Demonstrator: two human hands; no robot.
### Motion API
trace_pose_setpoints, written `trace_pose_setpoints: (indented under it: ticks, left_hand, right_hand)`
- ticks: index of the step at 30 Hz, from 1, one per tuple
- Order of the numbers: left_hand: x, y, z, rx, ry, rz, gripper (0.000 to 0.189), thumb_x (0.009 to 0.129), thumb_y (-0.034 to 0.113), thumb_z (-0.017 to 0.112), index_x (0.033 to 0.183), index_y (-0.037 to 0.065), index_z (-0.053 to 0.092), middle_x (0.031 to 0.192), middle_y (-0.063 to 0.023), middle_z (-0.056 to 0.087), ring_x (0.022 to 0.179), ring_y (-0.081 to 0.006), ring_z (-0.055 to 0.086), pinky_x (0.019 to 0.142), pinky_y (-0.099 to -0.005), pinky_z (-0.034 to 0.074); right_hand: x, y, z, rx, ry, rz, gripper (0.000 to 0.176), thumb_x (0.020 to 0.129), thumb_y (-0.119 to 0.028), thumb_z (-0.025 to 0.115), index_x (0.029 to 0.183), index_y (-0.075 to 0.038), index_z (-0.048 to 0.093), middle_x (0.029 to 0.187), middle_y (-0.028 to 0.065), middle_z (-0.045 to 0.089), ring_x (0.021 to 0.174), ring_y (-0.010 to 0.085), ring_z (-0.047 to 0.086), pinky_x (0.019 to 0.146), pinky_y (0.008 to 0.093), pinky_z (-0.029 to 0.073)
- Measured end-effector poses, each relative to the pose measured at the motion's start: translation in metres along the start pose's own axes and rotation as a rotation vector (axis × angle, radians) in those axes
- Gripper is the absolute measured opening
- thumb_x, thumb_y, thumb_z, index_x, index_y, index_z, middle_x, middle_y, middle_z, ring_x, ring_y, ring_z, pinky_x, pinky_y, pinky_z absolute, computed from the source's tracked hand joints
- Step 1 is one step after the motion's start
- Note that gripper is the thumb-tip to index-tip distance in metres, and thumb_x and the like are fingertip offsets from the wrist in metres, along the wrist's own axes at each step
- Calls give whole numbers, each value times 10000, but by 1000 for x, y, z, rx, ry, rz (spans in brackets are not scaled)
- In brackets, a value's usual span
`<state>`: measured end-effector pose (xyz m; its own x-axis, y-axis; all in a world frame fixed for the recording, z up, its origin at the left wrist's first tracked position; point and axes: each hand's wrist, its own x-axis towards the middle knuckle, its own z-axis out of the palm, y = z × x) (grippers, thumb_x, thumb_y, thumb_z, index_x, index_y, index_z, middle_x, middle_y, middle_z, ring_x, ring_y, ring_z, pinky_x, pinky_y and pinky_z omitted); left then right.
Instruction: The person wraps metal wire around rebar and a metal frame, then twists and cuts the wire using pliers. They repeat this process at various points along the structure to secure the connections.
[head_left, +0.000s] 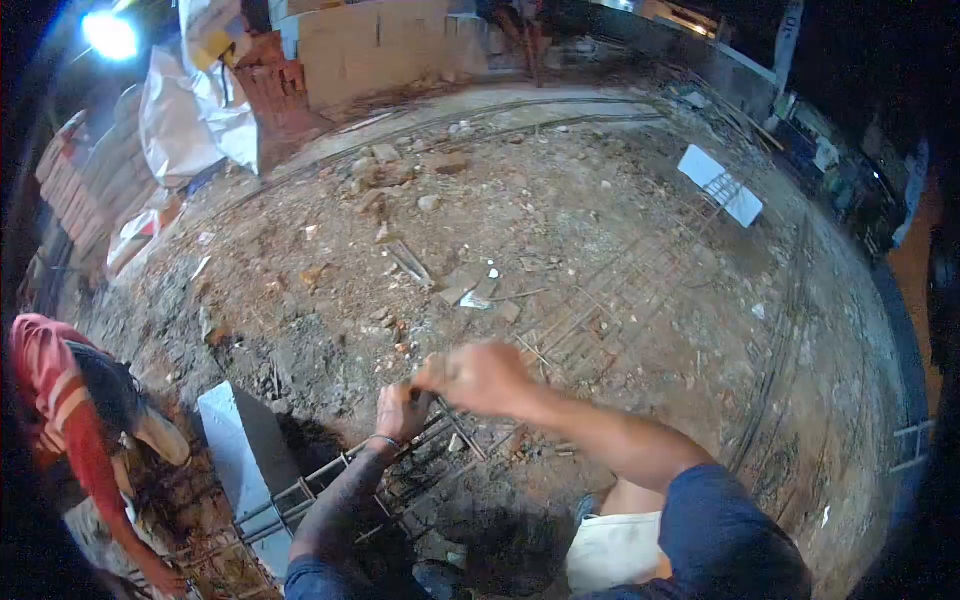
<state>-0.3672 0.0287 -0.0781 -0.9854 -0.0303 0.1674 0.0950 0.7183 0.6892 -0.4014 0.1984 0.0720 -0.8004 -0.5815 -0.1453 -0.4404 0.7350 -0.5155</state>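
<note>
So, closest in: the left hand (pixel 404 410) is curled shut on the top of the rebar cage (pixel 300 495), wristband showing. That grip looks like it's there to hold the bars steady. The right hand (pixel 478 378) sits just beside it, a touch higher, clenched into a fist. It's smeared with motion blur, so I honestly can't tell what it's pinching, if anything. Both hands meet at the same spot on the cage, which makes sense if one braces while the other works.

The cage itself runs from under the hands down toward the person's left side, propped off the dirt. A pale concrete block (pixel 240 450) stands just left of the left hand, up against the cage, probably as a rest.

Further left, a co-worker in a red striped sleeve (pixel 45 385) bends over the same run of steel.

Beyond the hands there's a flat rebar mesh (pixel 620 290) on the rubble, then a white board (pixel 722 185) lying on its far end. Way out past that: stacked bricks (pixel 90 190), white sacking (pixel 195 105), a work lamp (pixel 110 35).
</note>
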Motion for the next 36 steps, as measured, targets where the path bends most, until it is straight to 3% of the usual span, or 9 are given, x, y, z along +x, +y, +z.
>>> trace_pose_setpoints:
  ticks: [5,11,15,17,20,24,30,35,36]
  left_hand:
    - [1,1,-2,-23,41,-23,217,753,230,613,772,19,661,706,-220,617,700,-384,614,642,-443,473]
    - [3,7,-2,-95,-54,-159,263,727,274,657,773,15,661,731,-211,635,735,-365,631,669,-428,487]
    - [4,3,2,-193,-73,-162,251,695,268,689,757,26,662,749,-183,651,741,-328,644,679,-405,498]
    - [3,11,-4,-83,25,-152,266,708,291,681,738,28,656,751,-178,650,743,-327,641,687,-410,497]
    - [7,2,6,-99,37,-181,318,725,338,663,777,25,647,757,-191,645,757,-348,635,699,-426,492]
    - [13,-11,8,-143,-18,-175,339,723,331,667,885,34,647,796,-187,650,783,-348,635,714,-435,492]
    - [13,-31,18,-365,11,-86,316,763,270,574,926,7,639,815,-219,648,802,-360,636,757,-417,491]
    - [9,-28,-3,-508,-80,85,310,834,183,459,897,-58,644,810,-222,656,738,-315,646,704,-391,493]
    - [3,-19,-11,-455,-60,46,300,842,176,455,878,-53,646,814,-214,653,752,-313,633,721,-389,484]
  right_hand:
    - [-83,12,-112,605,893,-323,742,840,-737,115,535,-110,370,495,8,286,473,152,288,436,299,217]
    - [-136,12,-144,462,1067,-395,838,712,-831,-28,495,-101,321,488,-19,283,441,87,228,414,258,158]
    - [-109,14,-116,224,933,-379,800,782,-788,63,512,-91,348,487,-9,345,427,93,307,405,277,222]
    - [-73,28,-72,162,765,-454,645,877,-603,317,588,-44,459,568,65,488,507,189,458,462,326,347]
    - [-27,42,19,14,175,-194,305,820,-281,506,894,-1,604,780,183,619,765,333,617,652,407,488]
    - [9,62,97,-398,280,-418,352,776,-219,491,1043,-6,578,881,238,614,876,365,619,753,443,494]
    - [14,21,69,-107,-365,46,405,776,-178,508,1139,1,521,1000,293,570,956,427,560,828,456,470]
    - [2,9,80,69,-51,-119,608,718,-142,567,1243,85,362,1181,323,449,1087,401,492,857,453,454]
    - [8,28,89,-9,-28,-185,574,701,-122,579,1204,85,391,1010,323,545,960,412,563,783,437,489]
